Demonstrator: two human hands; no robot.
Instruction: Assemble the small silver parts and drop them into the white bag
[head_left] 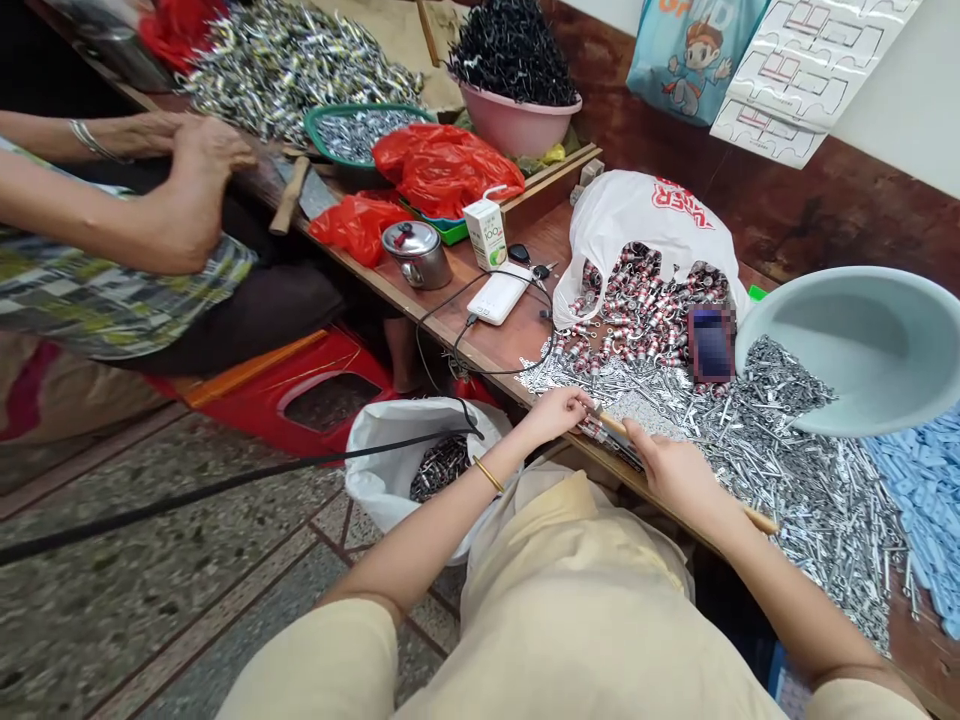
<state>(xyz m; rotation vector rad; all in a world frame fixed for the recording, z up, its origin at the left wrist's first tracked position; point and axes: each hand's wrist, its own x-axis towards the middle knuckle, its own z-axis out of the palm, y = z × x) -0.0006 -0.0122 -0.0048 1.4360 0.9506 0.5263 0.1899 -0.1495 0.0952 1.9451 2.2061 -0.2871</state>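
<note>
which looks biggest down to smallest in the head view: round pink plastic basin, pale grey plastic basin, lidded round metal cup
1. Pale grey plastic basin
2. Round pink plastic basin
3. Lidded round metal cup

The handle [761, 520] in my right grip [675, 475] is smooth wood. Beyond it, the metal pins [799, 475] gleam, while the carrier bag [649, 210] is crinkled, glossy plastic. Further right, the basin [892, 345] looks like smooth, satiny plastic. Left of my left grip [556, 414], the sack [379, 480] looks like creased plastic; ahead, the worktop [544, 225] is smooth, faintly glossy wood.
</note>
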